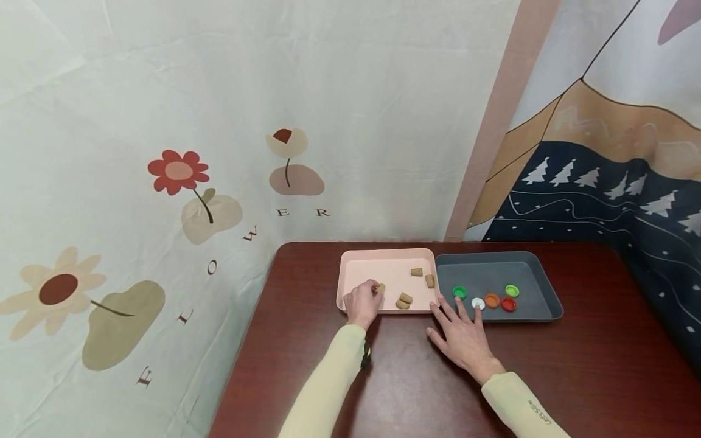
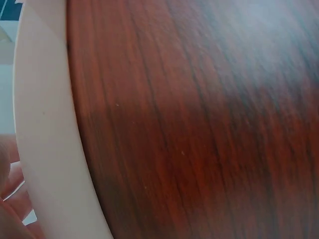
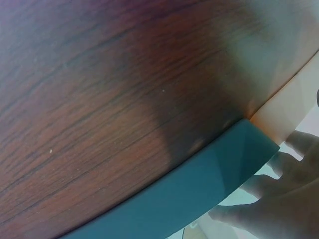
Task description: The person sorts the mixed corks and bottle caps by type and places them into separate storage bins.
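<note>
Over the pink tray (image 1: 372, 261), my left hand (image 1: 362, 304) pinches a small tan cork (image 1: 381, 287) at its fingertips. Two corks lie close together to its right, one being a cork (image 1: 406, 298) near the tray's front side. Farther back are another cork (image 1: 417, 272) and a cork (image 1: 429, 281) by the right wall. My right hand (image 1: 464, 340) has its fingers spread at the front rims where the trays meet. Its fingertips come near a green cap (image 1: 459, 292) and a white cap (image 1: 478, 303) in the grey tray (image 1: 482, 264); whether they touch is unclear.
Beside the white cap, the grey tray also holds an orange cap (image 1: 492, 300), a red cap (image 1: 509, 304) and a light green cap (image 1: 512, 291). Both trays stand side by side near the back edge of the dark wooden table (image 1: 416, 377). A printed curtain (image 1: 372, 121) hangs behind.
</note>
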The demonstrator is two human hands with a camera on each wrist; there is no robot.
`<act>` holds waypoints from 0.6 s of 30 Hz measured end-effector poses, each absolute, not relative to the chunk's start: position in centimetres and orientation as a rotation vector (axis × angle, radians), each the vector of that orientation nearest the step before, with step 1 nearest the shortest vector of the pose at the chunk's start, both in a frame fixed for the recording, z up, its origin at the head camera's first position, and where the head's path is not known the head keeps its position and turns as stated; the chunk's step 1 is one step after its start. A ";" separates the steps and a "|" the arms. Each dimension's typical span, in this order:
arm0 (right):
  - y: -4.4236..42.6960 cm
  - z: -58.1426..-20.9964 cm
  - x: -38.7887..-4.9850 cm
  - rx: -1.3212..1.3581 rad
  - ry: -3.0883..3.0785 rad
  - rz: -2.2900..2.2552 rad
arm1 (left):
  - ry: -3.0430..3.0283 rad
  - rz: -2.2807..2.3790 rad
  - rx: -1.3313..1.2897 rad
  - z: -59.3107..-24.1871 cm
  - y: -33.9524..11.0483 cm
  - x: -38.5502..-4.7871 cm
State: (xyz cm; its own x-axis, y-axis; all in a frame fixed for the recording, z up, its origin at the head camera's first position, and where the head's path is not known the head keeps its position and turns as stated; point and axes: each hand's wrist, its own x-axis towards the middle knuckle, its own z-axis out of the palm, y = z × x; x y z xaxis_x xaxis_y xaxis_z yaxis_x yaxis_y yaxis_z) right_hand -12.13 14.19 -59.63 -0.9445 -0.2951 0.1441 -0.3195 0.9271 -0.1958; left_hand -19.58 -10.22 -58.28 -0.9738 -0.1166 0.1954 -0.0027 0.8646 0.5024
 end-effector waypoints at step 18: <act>13.8 -59.6 -12.1 0.452 -2.960 0.362 | -2.762 -0.682 -0.184 -58.2 -10.5 -17.3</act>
State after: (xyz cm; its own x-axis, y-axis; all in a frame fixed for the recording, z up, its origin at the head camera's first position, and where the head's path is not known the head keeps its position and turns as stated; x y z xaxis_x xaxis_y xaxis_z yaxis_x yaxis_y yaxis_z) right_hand -12.13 13.80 -59.60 -0.9474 -0.2782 0.1585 -0.3082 0.9266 -0.2156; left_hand -17.31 -10.48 -58.25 -0.9499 0.0538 0.3077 0.1909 0.8797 0.4356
